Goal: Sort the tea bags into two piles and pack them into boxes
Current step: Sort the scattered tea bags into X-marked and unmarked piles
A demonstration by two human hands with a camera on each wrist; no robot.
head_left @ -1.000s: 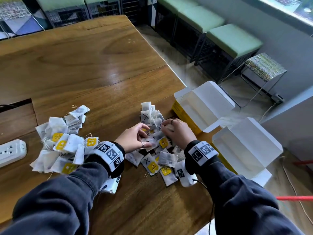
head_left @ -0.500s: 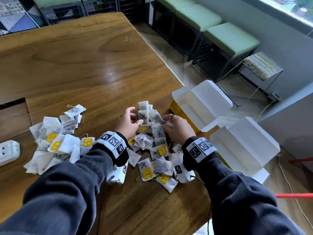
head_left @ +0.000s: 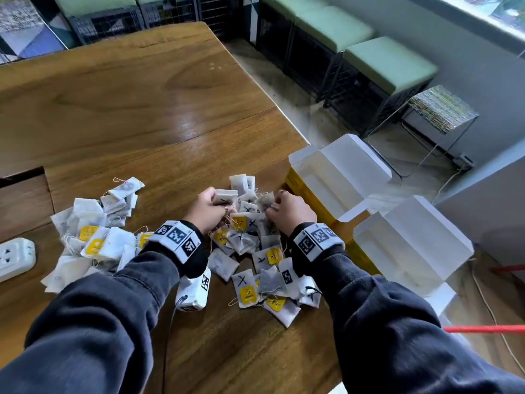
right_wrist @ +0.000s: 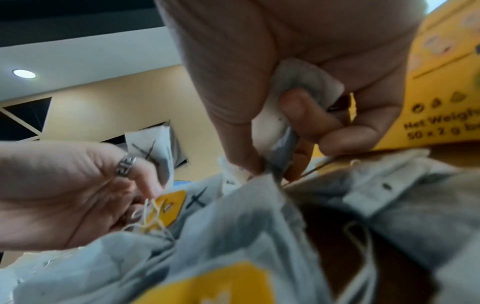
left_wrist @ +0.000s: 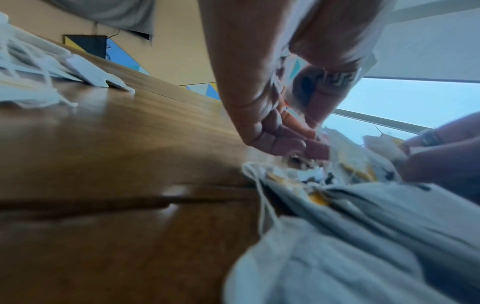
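Two heaps of white tea bags lie on the wooden table [head_left: 142, 109]. The left pile [head_left: 93, 237] has plain bags with yellow tags. The right pile [head_left: 255, 251] has bags marked with a black X. Both hands are at the far end of the right pile. My left hand [head_left: 220, 206] grips an X-marked tea bag [head_left: 225, 196], and its lower fingers curl around strings by a yellow tag [right_wrist: 166, 207]. My right hand [head_left: 272, 206] pinches a crumpled tea bag [right_wrist: 293, 98] between thumb and fingers. Two open yellow boxes [head_left: 338, 172] [head_left: 412, 243] stand just right of the hands.
A white power strip [head_left: 14, 257] lies at the left edge. A small white device with a marker [head_left: 193, 291] sits under my left wrist. The table's right edge runs beside the boxes; green-topped stools [head_left: 389, 64] and a red rod [head_left: 483, 328] are on the floor side.
Both hands moved from the middle of the right pile to its far end and closed on tea bags there. The left pile and boxes have not moved.
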